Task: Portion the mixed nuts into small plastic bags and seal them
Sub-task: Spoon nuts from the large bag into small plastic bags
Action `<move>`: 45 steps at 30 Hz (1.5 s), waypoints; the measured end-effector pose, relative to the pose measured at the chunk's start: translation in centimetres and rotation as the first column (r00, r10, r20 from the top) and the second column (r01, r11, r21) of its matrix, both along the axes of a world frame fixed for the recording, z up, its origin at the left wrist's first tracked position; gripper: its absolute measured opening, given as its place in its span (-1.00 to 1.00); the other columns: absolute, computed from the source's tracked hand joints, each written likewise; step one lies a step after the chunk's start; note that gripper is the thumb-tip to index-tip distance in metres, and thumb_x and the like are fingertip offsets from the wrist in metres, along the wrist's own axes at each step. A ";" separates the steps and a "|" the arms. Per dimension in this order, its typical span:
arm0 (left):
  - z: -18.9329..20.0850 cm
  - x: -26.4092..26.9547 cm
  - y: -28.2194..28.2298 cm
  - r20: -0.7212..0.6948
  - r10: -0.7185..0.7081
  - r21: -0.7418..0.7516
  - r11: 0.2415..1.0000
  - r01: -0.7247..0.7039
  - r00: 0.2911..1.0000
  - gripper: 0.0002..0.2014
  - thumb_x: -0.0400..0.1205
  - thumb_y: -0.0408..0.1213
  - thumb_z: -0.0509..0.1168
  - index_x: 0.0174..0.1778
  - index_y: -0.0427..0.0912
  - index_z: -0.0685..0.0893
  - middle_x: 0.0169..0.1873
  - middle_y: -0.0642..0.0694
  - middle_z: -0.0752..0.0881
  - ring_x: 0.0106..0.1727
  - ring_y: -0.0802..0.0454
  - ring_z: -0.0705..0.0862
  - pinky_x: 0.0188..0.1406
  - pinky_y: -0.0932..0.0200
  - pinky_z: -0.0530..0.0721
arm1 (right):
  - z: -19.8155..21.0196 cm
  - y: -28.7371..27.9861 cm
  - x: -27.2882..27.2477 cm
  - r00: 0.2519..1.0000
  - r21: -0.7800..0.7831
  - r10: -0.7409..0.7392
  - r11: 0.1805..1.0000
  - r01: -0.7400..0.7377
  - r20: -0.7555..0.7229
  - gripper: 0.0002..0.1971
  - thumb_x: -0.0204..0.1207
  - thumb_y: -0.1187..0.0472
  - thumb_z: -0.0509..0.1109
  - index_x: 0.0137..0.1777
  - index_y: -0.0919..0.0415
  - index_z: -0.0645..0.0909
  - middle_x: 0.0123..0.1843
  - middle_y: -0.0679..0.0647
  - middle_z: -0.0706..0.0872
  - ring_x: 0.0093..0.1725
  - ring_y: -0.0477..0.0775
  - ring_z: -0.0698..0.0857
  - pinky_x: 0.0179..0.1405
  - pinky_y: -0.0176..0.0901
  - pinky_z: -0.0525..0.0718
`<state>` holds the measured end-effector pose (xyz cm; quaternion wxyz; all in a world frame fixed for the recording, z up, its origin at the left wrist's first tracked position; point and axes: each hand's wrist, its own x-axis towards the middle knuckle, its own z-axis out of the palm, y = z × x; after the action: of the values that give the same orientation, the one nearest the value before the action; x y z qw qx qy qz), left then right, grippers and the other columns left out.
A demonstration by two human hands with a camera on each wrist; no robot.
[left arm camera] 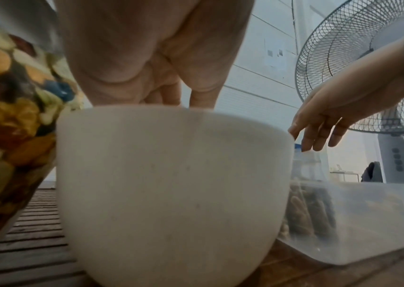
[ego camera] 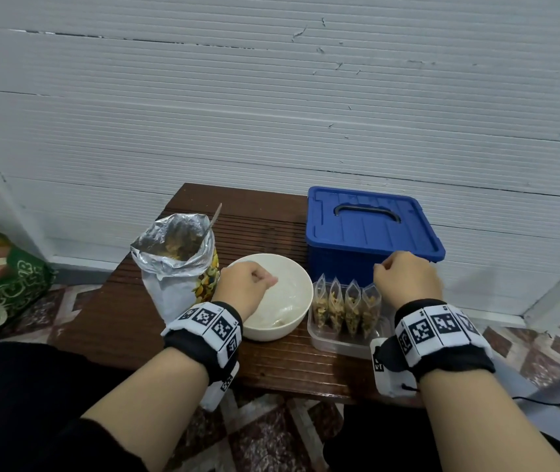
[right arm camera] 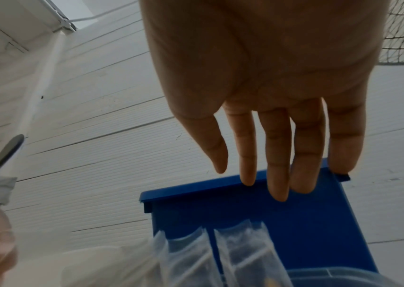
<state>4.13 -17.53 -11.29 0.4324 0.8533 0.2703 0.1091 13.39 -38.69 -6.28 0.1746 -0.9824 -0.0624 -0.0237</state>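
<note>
Both forearms are reaching forward from the bottom of the head view toward twelve o'clock, each wrist wearing a black band with white coded markers. The left hand (ego camera: 243, 284) is hanging palm down, its fingers (left arm camera: 171, 97) drooping downward and curling loosely, with nothing visibly pinched between them. The right hand (ego camera: 406, 279) is hovering at three o'clock from the left hand, well apart from it, palm down. Its fingers (right arm camera: 278, 161) are pointing down, nearly straight and close together, the thumb lying alongside them, and they are gripping nothing.
</note>
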 end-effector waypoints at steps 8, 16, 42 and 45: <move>3.4 -0.1 -1.1 0.360 0.121 -0.479 0.875 0.072 0.925 -0.93 0.71 -0.36 0.24 -0.07 -0.13 0.56 0.03 -0.23 0.71 -0.07 -0.11 0.79 -0.24 0.15 0.79 | 2.5 2.7 -1.0 0.961 0.384 0.243 0.882 -0.274 0.130 -0.80 0.63 0.09 0.30 0.11 0.14 0.69 -0.08 -0.04 0.70 0.01 0.00 0.63 0.03 -0.14 0.56; 6.4 -0.2 -2.9 0.498 0.261 -0.738 0.628 0.246 0.827 -0.86 0.74 -0.42 0.15 0.19 -0.34 0.46 -0.12 -0.24 0.74 -0.23 0.02 0.81 -0.17 0.18 0.81 | 2.8 4.8 -2.1 0.877 0.765 0.446 0.624 -0.159 -0.181 -0.72 0.54 -0.02 0.42 -0.06 0.23 0.73 -0.16 0.08 0.78 -0.11 0.00 0.74 -0.01 -0.11 0.71; 5.7 -0.5 -2.3 0.303 -0.344 0.325 0.914 0.242 0.889 -0.33 0.28 0.20 0.56 0.32 0.28 0.57 0.21 0.33 0.56 0.39 0.26 0.42 0.49 -0.03 0.20 | 4.5 4.7 -3.2 0.884 0.684 0.444 0.691 -0.234 -0.147 -0.64 0.57 0.01 0.39 -0.19 0.36 0.75 -0.39 0.05 0.77 -0.42 -0.18 0.67 -0.25 -0.30 0.56; 5.6 -0.5 -1.9 0.389 -0.330 0.281 0.932 0.230 0.860 -0.49 0.21 0.35 0.44 0.08 0.51 0.54 0.02 0.51 0.56 0.28 0.29 0.52 0.40 -0.23 0.40 | 5.0 4.6 -3.3 0.885 0.734 0.418 0.664 -0.142 -0.207 -0.60 0.62 -0.04 0.31 -0.09 0.31 0.76 -0.28 0.14 0.81 -0.34 -0.08 0.75 -0.21 -0.23 0.60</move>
<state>3.60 -19.46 -5.68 0.3932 0.8816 0.0266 0.2596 10.13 -34.11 -1.28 0.5434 -0.8063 -0.1689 0.1614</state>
